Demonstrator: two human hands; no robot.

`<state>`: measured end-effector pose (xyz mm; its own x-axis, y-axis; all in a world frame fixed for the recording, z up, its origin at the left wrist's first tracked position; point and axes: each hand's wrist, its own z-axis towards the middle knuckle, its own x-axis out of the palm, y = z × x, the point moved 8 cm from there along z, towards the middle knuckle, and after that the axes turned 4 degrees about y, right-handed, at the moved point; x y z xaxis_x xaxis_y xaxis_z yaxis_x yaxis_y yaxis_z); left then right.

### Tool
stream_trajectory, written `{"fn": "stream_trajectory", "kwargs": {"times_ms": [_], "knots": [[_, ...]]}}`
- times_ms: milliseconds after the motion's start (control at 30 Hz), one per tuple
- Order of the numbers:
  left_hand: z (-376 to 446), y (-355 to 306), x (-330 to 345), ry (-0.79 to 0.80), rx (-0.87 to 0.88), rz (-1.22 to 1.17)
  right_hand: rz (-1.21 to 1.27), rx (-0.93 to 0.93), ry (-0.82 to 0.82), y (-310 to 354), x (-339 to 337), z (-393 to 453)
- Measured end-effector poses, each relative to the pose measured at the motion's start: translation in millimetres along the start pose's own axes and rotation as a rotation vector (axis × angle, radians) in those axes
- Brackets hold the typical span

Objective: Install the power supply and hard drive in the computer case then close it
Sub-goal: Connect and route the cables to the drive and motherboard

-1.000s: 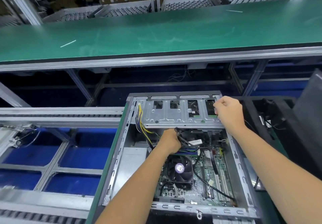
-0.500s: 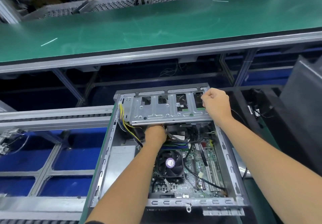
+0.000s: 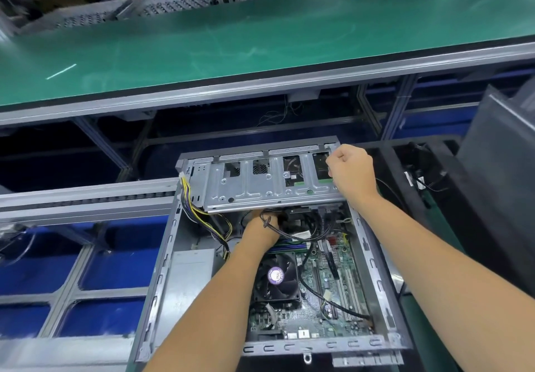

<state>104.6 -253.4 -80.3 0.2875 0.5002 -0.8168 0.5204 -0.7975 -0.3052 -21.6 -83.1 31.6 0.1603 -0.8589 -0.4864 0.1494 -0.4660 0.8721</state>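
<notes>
An open computer case (image 3: pixel 162 282) lies on its side in front of me, motherboard and black fan (image 3: pixel 276 277) exposed. A silver metal drive cage (image 3: pixel 246 189) spans the case's far end. My right hand (image 3: pixel 351 173) grips the cage's right end with curled fingers. My left hand (image 3: pixel 262 225) reaches under the cage's near edge among black cables (image 3: pixel 292 234); its fingers are hidden. The grey power supply (image 3: pixel 192 273) sits in the case's left side, with yellow and black wires (image 3: pixel 199 215) running up to the cage.
A long green conveyor table (image 3: pixel 260 36) runs across behind the case. A roller rail (image 3: pixel 86 198) and blue bins (image 3: pixel 34 273) lie to the left. A black panel (image 3: pixel 498 186) stands at the right, close to my right arm.
My left hand has pushed further in under the cage's near edge. My right hand keeps its grip on the cage's right end. The view has shifted.
</notes>
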Motion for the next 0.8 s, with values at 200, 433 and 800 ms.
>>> {"fn": "stream_trajectory", "kwargs": {"times_ms": [200,433,800], "knots": [[4,-8,4,0.01,0.111,0.162,0.012,0.008,-0.004,-1,0,0],[5,-12,5,0.008,0.159,0.218,0.019,0.003,-0.002,-2,0,0],[12,-10,3,0.024,0.19,0.331,0.013,0.003,0.0,0,-1,-1]]}}
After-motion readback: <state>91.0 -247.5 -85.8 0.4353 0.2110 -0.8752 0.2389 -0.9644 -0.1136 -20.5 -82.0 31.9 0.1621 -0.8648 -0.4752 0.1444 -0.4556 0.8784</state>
